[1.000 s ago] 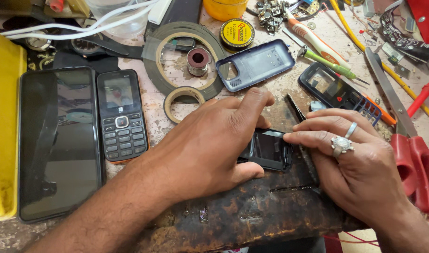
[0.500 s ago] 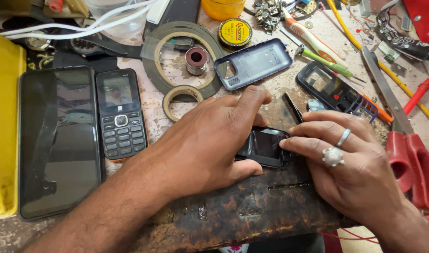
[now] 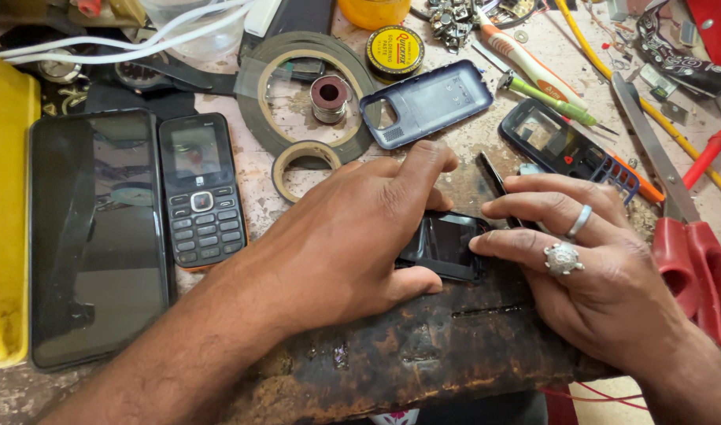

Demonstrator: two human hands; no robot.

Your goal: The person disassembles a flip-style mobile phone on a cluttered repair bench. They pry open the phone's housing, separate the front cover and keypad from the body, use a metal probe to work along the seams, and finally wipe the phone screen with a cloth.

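A small black phone [image 3: 447, 245] lies screen-up on a dark, rusty wooden block [image 3: 423, 346] at the bench front. My left hand [image 3: 345, 236] covers its left part and pins it between thumb and fingers. My right hand [image 3: 589, 260], wearing two rings, presses its fingertips on the phone's right edge. A thin black tool [image 3: 494, 177] sticks out just above my right fingers; whether I grip it is hidden.
A large black smartphone [image 3: 97, 236] and a keypad phone [image 3: 199, 189] lie at left beside a yellow tray [image 3: 2, 205]. Behind are tape rolls [image 3: 305, 161], a solder spool [image 3: 329, 96], a blue back cover [image 3: 427, 102], a phone frame [image 3: 561, 145], screwdrivers [image 3: 534, 75] and red-handled scissors [image 3: 691, 252].
Both hands have stayed on the small phone with only slight finger shifts; the view has drifted a little.
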